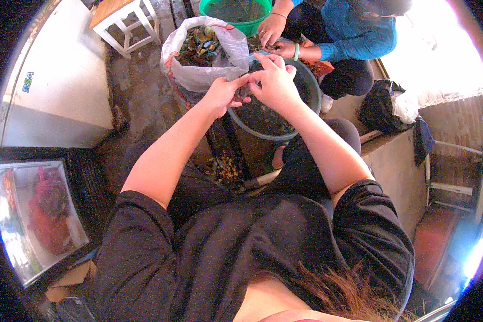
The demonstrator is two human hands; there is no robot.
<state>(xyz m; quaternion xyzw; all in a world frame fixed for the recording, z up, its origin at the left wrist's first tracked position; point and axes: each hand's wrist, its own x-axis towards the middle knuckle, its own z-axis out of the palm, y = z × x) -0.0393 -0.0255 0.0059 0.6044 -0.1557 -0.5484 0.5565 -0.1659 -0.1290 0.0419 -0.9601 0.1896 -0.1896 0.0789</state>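
Observation:
Over the near rim of a grey-blue basin (pixel 233 119), my two hands meet with their fingertips together. My left hand (pixel 222 96) is closed, its thumb and forefinger stretched to the other hand's fingertips. My right hand (pixel 275 83) is bent in a pinch at the same spot. Whatever lies between the fingers is too small and hidden to name. The basin holds dark contents, partly covered by my right arm. Just left of it stands a whitish plastic bag (pixel 232 53) with green and brown mussel shells (pixel 201 45) inside.
Across the basin a person in a blue sleeve (pixel 357 37) works with both hands (pixel 276 37). A green tub (pixel 245 27) stands behind the bag. A white-legged stool (pixel 126 24) and a white cabinet (pixel 53 80) are left; a black bag (pixel 383 107) lies right. Debris (pixel 224 170) litters the floor.

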